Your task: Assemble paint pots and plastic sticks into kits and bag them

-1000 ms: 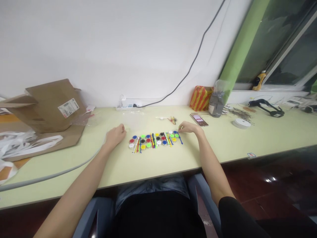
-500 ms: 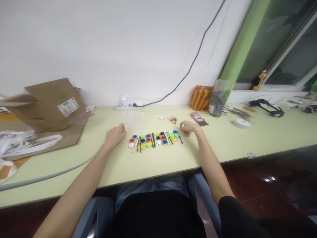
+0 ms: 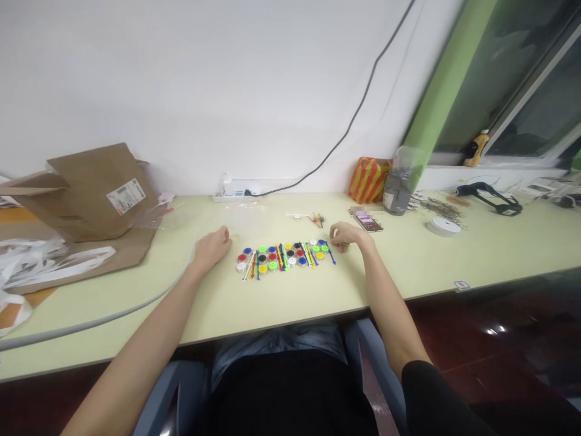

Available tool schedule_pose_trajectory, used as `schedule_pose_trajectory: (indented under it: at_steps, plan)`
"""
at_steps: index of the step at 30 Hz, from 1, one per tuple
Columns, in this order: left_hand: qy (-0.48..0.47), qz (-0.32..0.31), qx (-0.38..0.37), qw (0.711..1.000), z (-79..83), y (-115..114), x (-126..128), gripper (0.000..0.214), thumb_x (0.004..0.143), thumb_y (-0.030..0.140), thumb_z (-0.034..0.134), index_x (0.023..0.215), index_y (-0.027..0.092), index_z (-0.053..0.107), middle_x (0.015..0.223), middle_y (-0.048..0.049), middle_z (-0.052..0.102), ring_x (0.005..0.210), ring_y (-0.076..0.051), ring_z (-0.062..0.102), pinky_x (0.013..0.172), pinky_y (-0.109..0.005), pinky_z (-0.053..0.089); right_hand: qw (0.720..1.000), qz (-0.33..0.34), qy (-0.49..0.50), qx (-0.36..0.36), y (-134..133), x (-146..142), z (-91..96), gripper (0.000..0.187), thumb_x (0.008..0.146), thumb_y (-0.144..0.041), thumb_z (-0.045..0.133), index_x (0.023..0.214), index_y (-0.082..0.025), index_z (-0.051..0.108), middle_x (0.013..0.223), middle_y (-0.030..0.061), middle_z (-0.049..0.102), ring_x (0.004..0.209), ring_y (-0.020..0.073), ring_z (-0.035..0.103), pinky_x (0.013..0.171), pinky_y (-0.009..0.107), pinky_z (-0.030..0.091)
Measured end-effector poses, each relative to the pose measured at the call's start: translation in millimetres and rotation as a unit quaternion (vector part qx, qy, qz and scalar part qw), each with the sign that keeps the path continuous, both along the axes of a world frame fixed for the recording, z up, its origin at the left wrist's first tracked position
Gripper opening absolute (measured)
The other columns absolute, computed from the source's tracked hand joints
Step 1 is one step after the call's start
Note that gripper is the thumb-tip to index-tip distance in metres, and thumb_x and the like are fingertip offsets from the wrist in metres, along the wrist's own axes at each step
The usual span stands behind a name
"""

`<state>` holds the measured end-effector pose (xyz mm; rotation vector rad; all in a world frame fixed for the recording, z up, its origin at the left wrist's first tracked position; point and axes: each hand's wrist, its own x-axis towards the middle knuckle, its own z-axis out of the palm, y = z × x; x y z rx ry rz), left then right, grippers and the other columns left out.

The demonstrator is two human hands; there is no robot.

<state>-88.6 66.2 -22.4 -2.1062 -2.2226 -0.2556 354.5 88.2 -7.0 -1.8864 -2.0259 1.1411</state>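
Small round discs (image 3: pixel 273 265) in several colours lie in grouped rows on the table, with clear plastic edges. Between the groups lie thin plastic arrows (image 3: pixel 278 258) in white, red, yellow, blue, green and black. My right hand (image 3: pixel 345 235) is at the right end of the rows, its fingers bent and closed, close to a blue arrow (image 3: pixel 331 254). A thin yellow-green piece (image 3: pixel 347 244) shows under those fingers. Left of the discs, my left hand (image 3: pixel 214 246) rests on the table with curled fingers. What it may hold is hidden.
Behind the rows lie a few loose coloured arrows (image 3: pixel 318 220) and a phone (image 3: pixel 368 220). A cardboard box (image 3: pixel 97 194) stands left, near a grey cable (image 3: pixel 113 316). Along the wall are a power strip (image 3: pixel 236 196), a striped bag (image 3: pixel 367 180) and a dark container (image 3: pixel 396 192). A white roll (image 3: pixel 443 226) sits right.
The fingers of my right hand have shifted slightly, and the yellow-green piece under them shows at a slightly different place. My left hand, the discs and the arrows stay put.
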Motion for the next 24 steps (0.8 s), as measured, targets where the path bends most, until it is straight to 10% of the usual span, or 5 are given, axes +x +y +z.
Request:
schedule_pose_trajectory:
  at_steps: [24]
  plan:
    - [-0.002,0.006,-0.009,1.000,1.5,-1.2,1.1,0.029,0.090,0.036,0.041,0.110,0.024,0.058,0.098,-0.0124,0.071,0.093,-0.032,0.065,0.072,-0.036,0.043,0.997,0.047,-0.057,-0.005,1.8,0.0,8.8,0.025,0.069,-0.028,0.085,0.076,-0.012,0.069,0.067,0.0081,0.073,0.055,0.0142,0.066,0.051,0.021,0.048]
